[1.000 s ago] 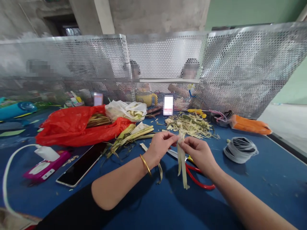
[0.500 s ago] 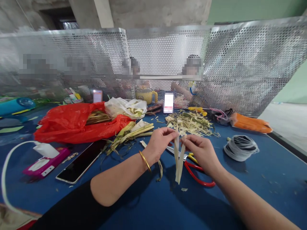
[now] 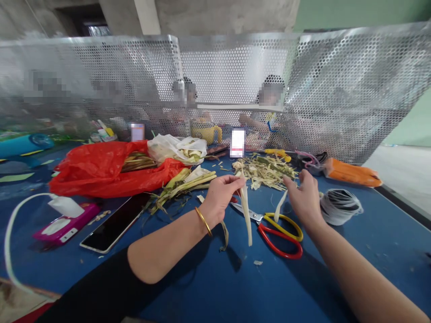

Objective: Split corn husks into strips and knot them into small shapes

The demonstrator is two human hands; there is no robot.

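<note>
My left hand [image 3: 224, 195] is closed in a pinch on the top of a pale dried husk strip [image 3: 247, 215], which hangs down over the blue table. To the right, my right hand [image 3: 303, 193] is beside the scrap pile, a second, shorter husk strip [image 3: 280, 207] trailing from its fingertips; the exact grip is partly hidden. Between and below the hands lie scissors [image 3: 258, 217] with one red and one yellow handle loop, blades apart. Beyond them spreads a heap of cut husk scraps [image 3: 266, 170].
A red plastic bag [image 3: 90, 172], a white bag [image 3: 175, 148] and long husk stalks [image 3: 188, 181] lie left. Nearer are a phone [image 3: 112, 224] and a purple power strip [image 3: 72, 224]. A coil of grey cord [image 3: 340, 206] and an orange packet [image 3: 353, 172] stand right. Perforated metal screens [image 3: 232, 67] rise behind.
My hands have parted: the right hand has moved right and away with one strip, while the left keeps the other. The yellow scissor handle now shows more fully.
</note>
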